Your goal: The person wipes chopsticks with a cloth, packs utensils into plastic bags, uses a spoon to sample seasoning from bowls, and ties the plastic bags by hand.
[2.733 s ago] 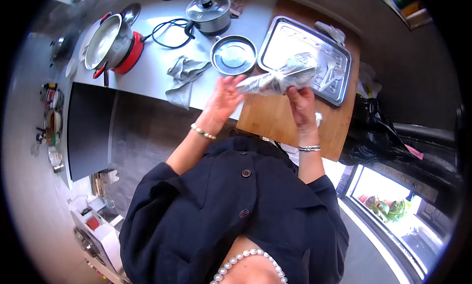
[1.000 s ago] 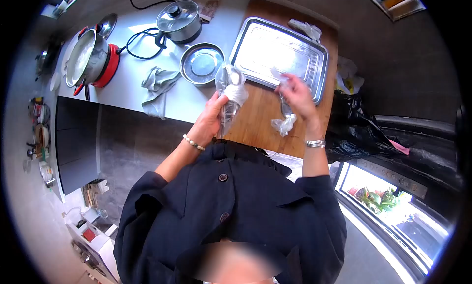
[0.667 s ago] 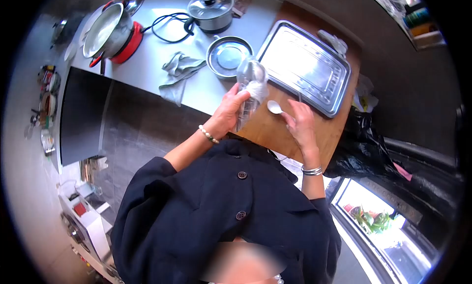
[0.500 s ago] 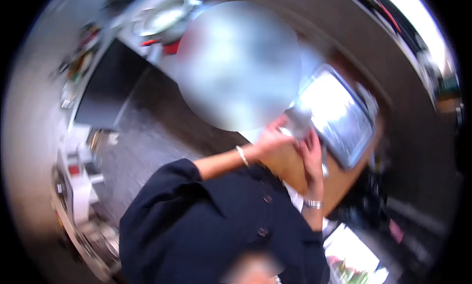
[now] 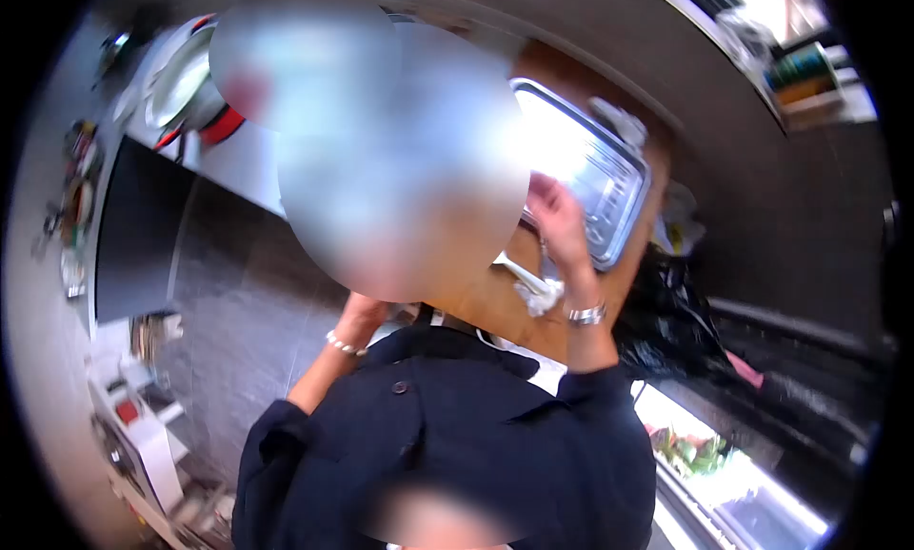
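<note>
A large blurred patch covers the middle of the counter. My left hand (image 5: 365,314) is at the patch's lower edge, near the counter's front; its fingers and anything in them are hidden. Beside the metal tray (image 5: 624,221), my right hand (image 5: 560,228) has its fingers curled together, the tips against the blur; what they hold cannot be made out. Below that hand a white plastic spoon (image 5: 522,273) lies on the wooden board (image 5: 538,333), next to a crumpled clear plastic bag (image 5: 540,300).
A pot (image 5: 181,85) on a red base stands at the far left. Behind the tray lies a plastic bag (image 5: 619,121). A black plastic bag (image 5: 666,307) hangs right of the board. Low at the right is a bright window (image 5: 724,474) with plants.
My hands, close together half a second ago, are now apart, the left one nearer my body. The white spoon earlier in my right hand's fingers is no longer seen there; a white spoon lies on the board.
</note>
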`<action>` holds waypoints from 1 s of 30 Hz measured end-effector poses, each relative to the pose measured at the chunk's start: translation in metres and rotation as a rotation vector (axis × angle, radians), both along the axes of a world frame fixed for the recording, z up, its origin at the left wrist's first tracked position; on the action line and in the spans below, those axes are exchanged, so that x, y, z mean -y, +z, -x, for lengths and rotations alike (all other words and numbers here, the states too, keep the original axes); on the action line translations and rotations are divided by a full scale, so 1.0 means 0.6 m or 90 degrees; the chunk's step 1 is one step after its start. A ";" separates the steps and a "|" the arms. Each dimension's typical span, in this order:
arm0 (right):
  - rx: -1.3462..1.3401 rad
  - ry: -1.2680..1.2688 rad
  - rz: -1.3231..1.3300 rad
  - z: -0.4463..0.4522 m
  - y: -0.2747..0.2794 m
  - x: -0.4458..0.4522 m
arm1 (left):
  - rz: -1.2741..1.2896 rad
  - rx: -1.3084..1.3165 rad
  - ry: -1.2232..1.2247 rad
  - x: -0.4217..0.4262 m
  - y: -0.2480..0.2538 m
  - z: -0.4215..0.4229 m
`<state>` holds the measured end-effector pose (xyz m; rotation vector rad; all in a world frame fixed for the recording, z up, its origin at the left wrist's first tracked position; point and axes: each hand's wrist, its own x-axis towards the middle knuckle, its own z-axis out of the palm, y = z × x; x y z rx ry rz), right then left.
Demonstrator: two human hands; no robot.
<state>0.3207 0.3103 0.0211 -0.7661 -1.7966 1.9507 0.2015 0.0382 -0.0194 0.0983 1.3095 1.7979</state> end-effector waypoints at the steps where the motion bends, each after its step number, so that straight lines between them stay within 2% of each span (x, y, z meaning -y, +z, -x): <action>1: 0.035 -0.095 -0.178 -0.003 0.011 -0.059 | -0.012 -0.045 0.022 -0.017 0.067 0.004; 3: 0.049 -0.266 -0.370 -0.012 -0.015 -0.184 | -0.073 0.003 0.032 -0.022 0.097 -0.004; 4: 0.141 -0.309 -0.513 -0.021 -0.004 -0.226 | -0.103 0.027 0.040 -0.019 0.102 -0.005; 5: 0.191 -0.322 -0.539 -0.028 0.004 -0.260 | -0.074 0.041 0.023 -0.023 0.098 -0.006; 7: 0.198 -0.290 -0.557 -0.049 -0.056 -0.355 | 0.002 0.071 0.016 -0.027 0.089 -0.005; 9: 0.086 -0.225 -0.373 -0.019 -0.023 -0.309 | -0.014 0.123 -0.003 -0.039 0.058 -0.003; 10: 0.028 -0.126 -0.210 0.001 0.040 -0.230 | -0.037 0.154 0.018 -0.059 0.068 -0.011; 11: 0.024 -0.006 -0.126 0.006 0.063 -0.180 | -0.055 0.146 0.007 -0.077 0.078 -0.014; 13: 0.041 0.285 -0.023 0.014 0.072 -0.094 | -0.013 -0.069 0.034 -0.108 0.063 -0.018; 14: -0.020 0.379 0.070 0.010 0.065 -0.052 | 0.044 -0.270 0.045 -0.122 0.069 -0.024; 15: -0.005 0.418 0.117 0.008 0.070 -0.021 | 0.102 -0.465 0.054 -0.131 0.076 -0.031; 16: -0.045 0.366 0.201 0.001 0.051 0.010 | 0.135 -0.666 0.031 -0.133 0.070 -0.030; 17: -0.073 0.301 0.145 -0.003 0.036 0.035 | 0.167 -0.868 0.005 -0.134 0.063 -0.023; 18: -0.060 0.240 0.124 -0.014 0.010 0.055 | 0.142 -0.972 -0.041 -0.136 0.067 -0.020; 21: -0.109 0.049 -0.021 -0.038 -0.044 0.125 | -0.024 -1.076 -0.128 -0.132 0.033 0.001; 25: 0.019 -0.044 -0.296 -0.075 -0.059 0.197 | -0.087 -0.930 -0.274 -0.094 -0.008 0.023; 26: 0.029 -0.038 -0.317 -0.080 -0.065 0.205 | -0.148 -0.603 -0.273 -0.076 -0.015 0.021; 27: 0.040 -0.032 -0.337 -0.085 -0.067 0.213 | -0.102 -0.530 -0.234 -0.070 -0.012 0.019; 29: 0.065 -0.025 -0.386 -0.088 -0.079 0.214 | -0.065 -0.470 -0.205 -0.068 -0.007 0.017; 30: 0.077 -0.021 -0.410 -0.088 -0.082 0.214 | 0.012 -0.520 -0.247 -0.077 0.006 0.016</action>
